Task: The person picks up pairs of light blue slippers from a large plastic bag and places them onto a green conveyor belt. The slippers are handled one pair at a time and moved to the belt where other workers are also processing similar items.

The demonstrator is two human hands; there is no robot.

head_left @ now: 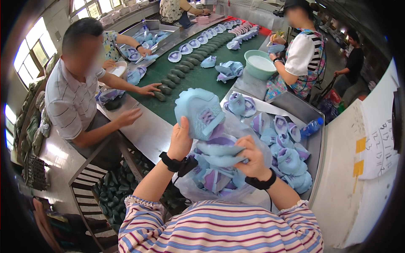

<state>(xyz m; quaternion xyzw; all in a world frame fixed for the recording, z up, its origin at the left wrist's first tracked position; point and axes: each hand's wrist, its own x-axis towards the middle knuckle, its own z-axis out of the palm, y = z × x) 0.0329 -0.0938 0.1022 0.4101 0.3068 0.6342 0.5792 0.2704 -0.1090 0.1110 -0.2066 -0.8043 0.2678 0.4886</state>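
Striped shirt (219, 227); left hand (180, 140) thumb-up (gripping blue upper (196, 111)).

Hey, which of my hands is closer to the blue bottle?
Your right. The right hand, pinching light-blue pieces, is left of the blue bottle in this view; the left hand, holding a light-blue shoe upper, is farther left.

Light-blue shoe upper (196, 114) aloft (purple-laced)
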